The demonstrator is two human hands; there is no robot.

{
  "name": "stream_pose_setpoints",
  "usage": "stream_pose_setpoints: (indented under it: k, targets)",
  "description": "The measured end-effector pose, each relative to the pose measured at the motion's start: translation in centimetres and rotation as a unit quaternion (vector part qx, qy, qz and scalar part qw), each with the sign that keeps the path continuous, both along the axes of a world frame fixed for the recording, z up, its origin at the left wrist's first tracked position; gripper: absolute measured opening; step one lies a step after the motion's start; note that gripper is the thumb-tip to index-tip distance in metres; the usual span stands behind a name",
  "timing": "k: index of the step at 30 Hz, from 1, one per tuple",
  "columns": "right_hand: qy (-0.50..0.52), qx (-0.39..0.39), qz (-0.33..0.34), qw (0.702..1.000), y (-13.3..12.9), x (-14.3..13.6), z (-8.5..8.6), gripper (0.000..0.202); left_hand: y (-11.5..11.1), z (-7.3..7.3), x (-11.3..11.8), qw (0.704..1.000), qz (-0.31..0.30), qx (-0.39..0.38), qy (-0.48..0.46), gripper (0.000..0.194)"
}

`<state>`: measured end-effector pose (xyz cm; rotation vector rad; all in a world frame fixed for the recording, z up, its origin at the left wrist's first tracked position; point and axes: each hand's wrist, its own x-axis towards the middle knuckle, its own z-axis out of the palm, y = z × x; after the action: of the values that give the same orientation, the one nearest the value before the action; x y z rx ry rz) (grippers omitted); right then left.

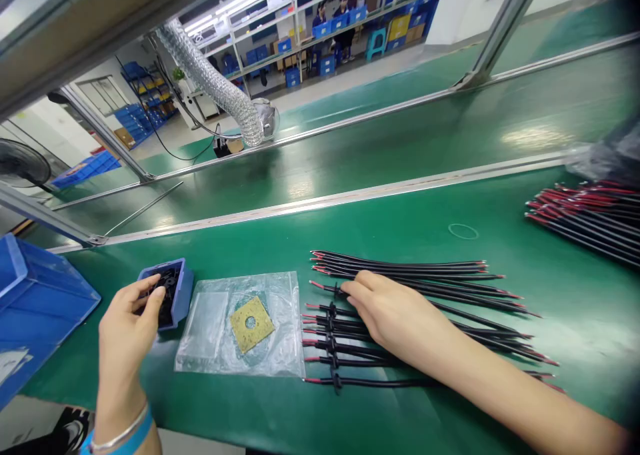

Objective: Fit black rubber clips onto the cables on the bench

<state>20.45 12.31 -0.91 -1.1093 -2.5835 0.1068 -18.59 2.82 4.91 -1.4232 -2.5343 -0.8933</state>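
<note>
My right hand (395, 315) is closed on a black cable (320, 285) with a red wire end, near a small black fitting (336, 291) on it. Below, several similar cables (380, 382) lie side by side, with black fittings (332, 338) lined up near their left ends. Above my hand rest more black cables (400, 264) that show no fittings. My left hand (127, 328) is at a small blue bin (183, 293) of black parts (169, 288), thumb and forefinger slightly apart at its edge. The other left fingertips are partly hidden.
A clear plastic bag (210, 331) with a yellowish square plate (251, 323) lies between the bin and cables. A large blue crate (45, 301) stands at left. Bundled cables (595, 215) lie at right, near a thin loop (463, 231). A metal rail (320, 203) crosses behind.
</note>
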Motion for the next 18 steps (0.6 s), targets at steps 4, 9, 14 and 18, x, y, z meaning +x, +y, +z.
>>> stream_pose_setpoints:
  k: [4,9,14,18]
  targets:
    - [-0.023,-0.033,0.018,0.999,-0.1,-0.5,-0.3,0.029,1.1,0.7,-3.4,0.984,0.001,-0.154,0.087,0.043]
    - [-0.032,-0.070,0.026,0.997,0.0,-0.2,0.3,0.037,1.6,0.6,-3.5,0.985,0.047,-0.150,0.077,0.034]
    - [-0.023,-0.090,0.021,0.995,0.5,-0.1,0.3,0.040,2.0,0.4,-3.9,0.987,0.059,-0.141,0.042,0.030]
    - [-0.010,-0.065,-0.021,0.998,0.9,-0.1,0.0,0.024,1.9,0.8,-3.4,0.986,0.085,-0.131,0.062,0.030]
